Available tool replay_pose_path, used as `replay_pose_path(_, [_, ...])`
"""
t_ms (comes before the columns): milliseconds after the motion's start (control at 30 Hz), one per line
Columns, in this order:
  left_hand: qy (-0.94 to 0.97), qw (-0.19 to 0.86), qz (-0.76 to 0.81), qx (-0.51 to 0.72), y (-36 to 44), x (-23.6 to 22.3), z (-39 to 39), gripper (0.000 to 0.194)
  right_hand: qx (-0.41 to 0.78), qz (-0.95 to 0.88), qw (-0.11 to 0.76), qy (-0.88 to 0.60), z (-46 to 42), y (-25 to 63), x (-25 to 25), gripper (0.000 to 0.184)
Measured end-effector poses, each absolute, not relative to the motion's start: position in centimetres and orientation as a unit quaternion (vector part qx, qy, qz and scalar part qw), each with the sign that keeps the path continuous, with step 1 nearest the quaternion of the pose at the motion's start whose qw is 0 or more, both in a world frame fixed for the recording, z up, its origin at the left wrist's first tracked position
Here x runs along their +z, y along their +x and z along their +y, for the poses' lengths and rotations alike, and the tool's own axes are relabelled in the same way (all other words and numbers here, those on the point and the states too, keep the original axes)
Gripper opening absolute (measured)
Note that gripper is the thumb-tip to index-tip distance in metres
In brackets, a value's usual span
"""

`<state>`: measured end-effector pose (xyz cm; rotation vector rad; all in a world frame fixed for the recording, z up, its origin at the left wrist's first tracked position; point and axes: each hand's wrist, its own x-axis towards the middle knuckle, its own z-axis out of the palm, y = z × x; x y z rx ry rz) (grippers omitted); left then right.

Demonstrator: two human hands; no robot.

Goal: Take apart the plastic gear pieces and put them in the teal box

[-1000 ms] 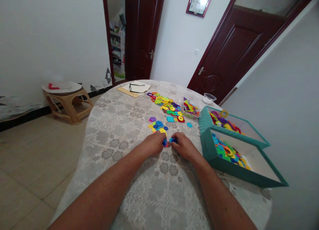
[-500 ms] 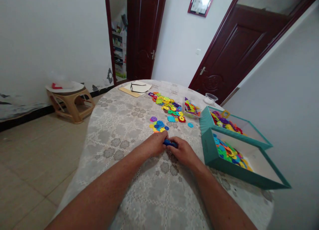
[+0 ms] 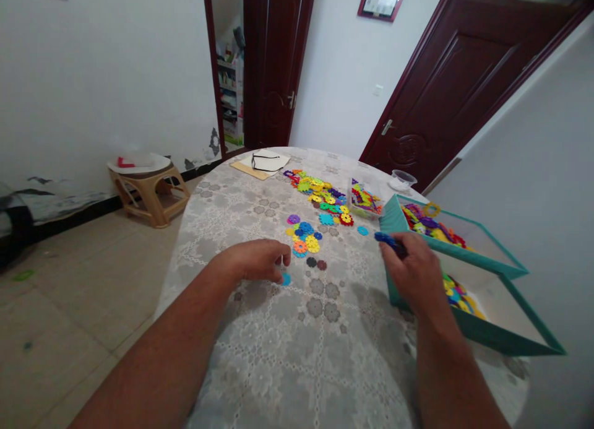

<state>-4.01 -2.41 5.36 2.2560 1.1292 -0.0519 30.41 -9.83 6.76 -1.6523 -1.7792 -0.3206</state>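
My right hand (image 3: 415, 268) is closed on dark blue gear-shaped plastic pieces (image 3: 385, 238), which stick out past the fingertips beside the front green box (image 3: 501, 328). My left hand (image 3: 262, 260) is low over the table, fingers curled and apart. A light blue disc (image 3: 286, 279) is at its fingertips; I cannot tell whether they touch it. Just beyond lies a small cluster of gear pieces, among them an orange gear (image 3: 301, 247), a yellow gear (image 3: 312, 244) and a purple gear (image 3: 294, 219). Closer in are a black gear (image 3: 311, 262) and a brown gear (image 3: 322, 265).
A larger heap of coloured gears (image 3: 318, 187) lies farther back, near a clear tray (image 3: 366, 200) of pieces. Behind the front box stands another open green box (image 3: 503, 246). Glasses (image 3: 266, 163) rest on papers at the far edge, and a clear bowl (image 3: 403, 180) is at the right.
My hands have come apart. The right one has moved right to the boxes with the dark blue pieces; the left has moved left, uncovering the light blue disc and the black and brown gears.
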Motion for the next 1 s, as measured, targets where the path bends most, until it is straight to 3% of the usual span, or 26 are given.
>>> replay_pose_path(100, [0.855,0.289,0.429,-0.03,-3.8,4.7,-2.7,0.036,-0.242,-0.607,0.306,-0.692,-10.4,34.6,6.8,0.021])
replay_pose_path(233, [0.861,0.271,0.426,-0.052,-2.5,4.1,-3.3,0.027,-0.299,-0.531,0.246,-0.753,-11.2,38.8,5.7,0.026])
replay_pose_path(367, [0.859,0.272,0.43,-0.052,-2.2,4.0,-3.4,0.028,-0.328,-0.541,0.274,-0.725,-10.9,38.4,5.6,0.034])
replay_pose_path(500, [0.857,0.288,0.423,-0.05,-2.5,3.6,-2.9,0.028,-0.208,-0.68,0.322,-0.625,-9.5,32.9,4.9,0.024])
replay_pose_path(633, [0.859,0.28,0.424,-0.05,-2.4,3.6,-2.8,0.025,-0.029,-0.769,0.282,-0.573,-8.7,26.1,1.8,0.021])
replay_pose_path(800, [0.876,0.265,0.402,-0.012,-2.0,3.9,-3.0,0.017,0.042,-0.772,0.19,-0.605,-8.3,22.1,-1.1,0.015])
replay_pose_path(900, [0.882,0.267,0.383,0.064,-1.2,3.6,-2.9,0.017,0.09,-0.757,0.196,-0.617,-7.9,22.1,-1.1,0.009])
replay_pose_path(1000, [0.869,0.271,0.399,0.106,0.0,2.7,-2.6,0.03,0.154,-0.735,0.231,-0.618,-7.6,22.4,-0.6,0.006])
